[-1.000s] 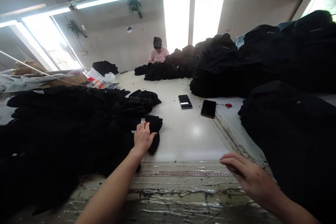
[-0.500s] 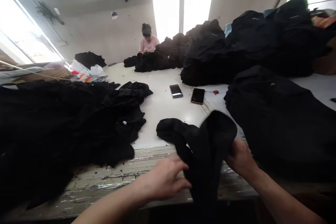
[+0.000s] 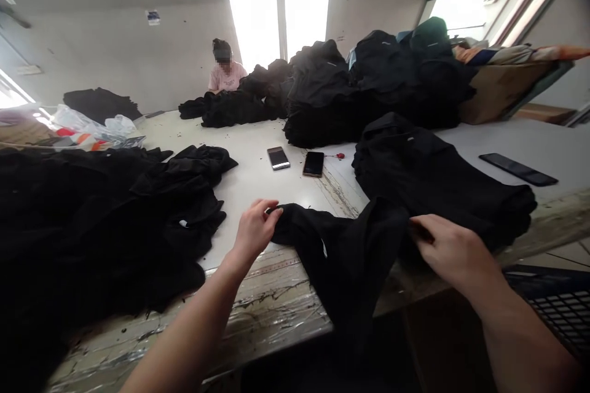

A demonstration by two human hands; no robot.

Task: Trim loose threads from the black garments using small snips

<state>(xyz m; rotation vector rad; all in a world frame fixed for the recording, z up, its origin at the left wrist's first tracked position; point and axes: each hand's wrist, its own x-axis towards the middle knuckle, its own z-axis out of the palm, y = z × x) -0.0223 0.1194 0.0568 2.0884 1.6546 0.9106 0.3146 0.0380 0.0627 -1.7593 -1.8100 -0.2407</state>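
Note:
A black garment hangs over the table's front edge, with a small white label showing near its middle. My left hand pinches its left end between thumb and fingers, just above the tabletop. On the other side, my right hand has its fingers closed on the garment's right edge, beside a folded black stack. To the left lies a large heap of black cloth.
Two phones lie mid-table, and a third phone is at the right. Tall black piles stand behind. A person sits at the far side. A dark basket is below right.
The view has swung right. My left hand has moved up and now grips the garment's left end. The garment is spread wider between my hands, its raised right part lowered.

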